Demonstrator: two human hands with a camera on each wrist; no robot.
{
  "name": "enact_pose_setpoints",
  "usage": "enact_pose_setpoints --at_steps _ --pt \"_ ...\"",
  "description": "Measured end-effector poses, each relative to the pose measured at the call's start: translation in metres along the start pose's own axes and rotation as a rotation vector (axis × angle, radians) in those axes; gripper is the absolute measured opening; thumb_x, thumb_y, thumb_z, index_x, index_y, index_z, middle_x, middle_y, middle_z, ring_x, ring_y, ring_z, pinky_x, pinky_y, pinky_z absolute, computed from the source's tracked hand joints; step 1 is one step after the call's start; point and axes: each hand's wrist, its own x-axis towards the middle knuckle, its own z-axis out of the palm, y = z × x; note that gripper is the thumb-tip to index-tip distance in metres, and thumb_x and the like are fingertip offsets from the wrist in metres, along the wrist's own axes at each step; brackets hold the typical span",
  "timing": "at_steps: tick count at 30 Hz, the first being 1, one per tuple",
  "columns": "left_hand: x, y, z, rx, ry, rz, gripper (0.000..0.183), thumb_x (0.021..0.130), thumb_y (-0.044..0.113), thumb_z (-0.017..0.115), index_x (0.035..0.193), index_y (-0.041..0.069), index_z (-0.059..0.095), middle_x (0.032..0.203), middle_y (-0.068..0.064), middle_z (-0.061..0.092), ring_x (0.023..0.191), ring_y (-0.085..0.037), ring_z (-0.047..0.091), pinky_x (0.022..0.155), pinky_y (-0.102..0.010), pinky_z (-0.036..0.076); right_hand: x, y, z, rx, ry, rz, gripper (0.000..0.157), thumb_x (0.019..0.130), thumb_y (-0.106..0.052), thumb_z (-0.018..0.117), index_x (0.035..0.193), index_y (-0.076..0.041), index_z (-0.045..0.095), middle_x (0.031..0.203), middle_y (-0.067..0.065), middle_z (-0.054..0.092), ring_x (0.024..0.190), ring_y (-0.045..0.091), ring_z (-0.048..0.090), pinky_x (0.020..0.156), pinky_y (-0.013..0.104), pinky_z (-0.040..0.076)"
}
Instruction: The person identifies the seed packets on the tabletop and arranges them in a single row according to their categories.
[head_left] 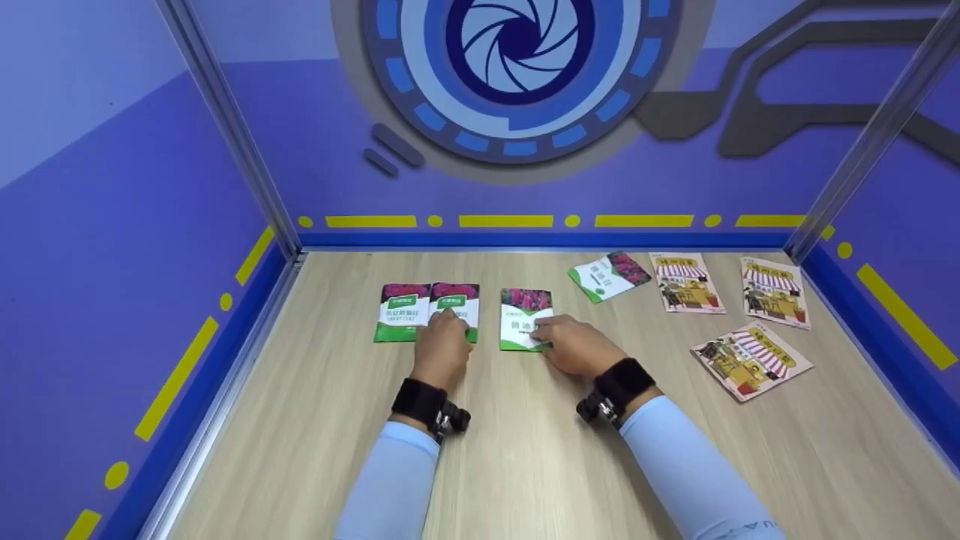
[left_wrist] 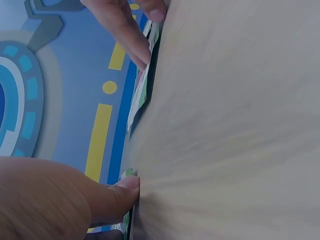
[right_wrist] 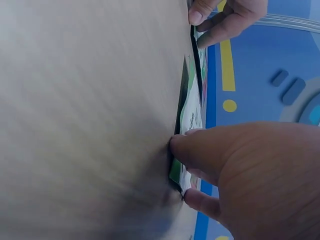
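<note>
The green seed packet lies flat on the wooden table just beside two matching ones, and I press my right hand lightly on its lower right corner with nearly straight fingers, sliding it level while my left hand pins the middle packet.

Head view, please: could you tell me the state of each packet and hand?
Two overlapping green flower packets: flat, left hand presses.
Single green flower packet: flat, right hand touches.
Tilted green packet: flat, untouched.
Three yellow shop-picture packets: flat, apart.
</note>
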Motion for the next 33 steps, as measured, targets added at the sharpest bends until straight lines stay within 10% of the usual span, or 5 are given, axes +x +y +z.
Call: enact_pose_setpoints --at_steps 33 --pt "-0.002 -0.002 -0.002 -0.065 -0.002 0.013 0.032 0.1 0.021 0.088 0.132 0.016 0.086 0.137 -0.011 0.075 0.135 -0.036 0.066 0.114 -0.062 0.054 0.037 -0.015 0.001 -0.015 0.022 -0.093 0.039 0.108 -0.015 0.077 0.146 -0.012 0.078 0.163 0.015 0.067 0.153 0.041 0.061 0.125 0.062 0.052"
